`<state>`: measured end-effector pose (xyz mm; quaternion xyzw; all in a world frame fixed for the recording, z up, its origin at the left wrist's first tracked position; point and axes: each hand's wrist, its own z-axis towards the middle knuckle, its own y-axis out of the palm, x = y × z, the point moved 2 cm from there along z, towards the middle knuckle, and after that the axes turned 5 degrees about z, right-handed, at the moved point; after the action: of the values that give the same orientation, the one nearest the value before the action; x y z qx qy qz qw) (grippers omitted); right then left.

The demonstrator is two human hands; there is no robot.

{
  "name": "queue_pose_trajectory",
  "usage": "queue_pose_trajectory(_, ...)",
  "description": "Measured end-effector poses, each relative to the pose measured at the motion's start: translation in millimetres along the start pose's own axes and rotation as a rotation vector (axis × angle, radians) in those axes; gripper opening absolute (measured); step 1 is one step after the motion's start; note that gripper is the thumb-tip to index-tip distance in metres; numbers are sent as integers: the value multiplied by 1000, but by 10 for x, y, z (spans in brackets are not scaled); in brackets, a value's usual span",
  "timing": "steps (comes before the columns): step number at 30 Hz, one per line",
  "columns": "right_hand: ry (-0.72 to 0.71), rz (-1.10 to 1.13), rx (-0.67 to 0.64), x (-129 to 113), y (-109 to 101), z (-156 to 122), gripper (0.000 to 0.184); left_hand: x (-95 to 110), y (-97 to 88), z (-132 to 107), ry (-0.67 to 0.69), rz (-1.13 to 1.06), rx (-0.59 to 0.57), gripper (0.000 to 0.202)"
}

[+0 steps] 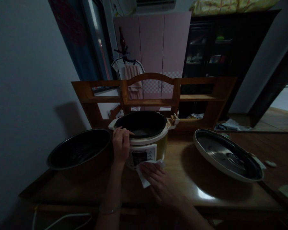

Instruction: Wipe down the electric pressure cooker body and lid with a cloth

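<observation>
A rice cooker (161,150) with a white rim and a front control panel stands upright on the wooden desk, its lid off and its dark inside showing. My left hand (121,143) grips the cooker's left front rim, fingers hooked over the edge. Under the fingers of my right hand (158,179), a white tissue (144,182) is pressed against the lower front of the cooker, just below the panel. To the left sits the dark inner pot (79,150), close to my left forearm. On the right lies the detached round lid (220,153), its inner side facing up.
A wooden shelf frame (150,102) rises along the back of the desk (182,188). The wall (26,95) is close on the left. A white cable (64,217) hangs below the front edge. Behind stand a pink wardrobe (151,44) and a dark cabinet (213,38).
</observation>
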<state>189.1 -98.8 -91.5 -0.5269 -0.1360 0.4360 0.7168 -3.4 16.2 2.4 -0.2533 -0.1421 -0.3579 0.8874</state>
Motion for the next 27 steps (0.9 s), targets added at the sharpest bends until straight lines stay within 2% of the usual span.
queue_pose_trajectory(7,69,120,-35,97,-47,-285,72,-4,1,0,11,1,-12,48)
queue_pose_trajectory(13,259,326,64,206,19,-558,60,-7,4,0,1,1,-2,47)
queue_pose_trajectory(16,401,460,208,274,-15,-627,53,-9,10,2,0,4,-1,47)
queue_pose_trajectory(22,662,724,677,473,-204,-632,51,-27,20,4,-2,-11,14,47)
queue_pose_trajectory(24,681,705,797,527,-298,-572,53,-31,21,3,2,-12,12,47)
queue_pose_trajectory(27,580,620,878,552,-443,-386,52,-34,25,0,7,-15,14,47)
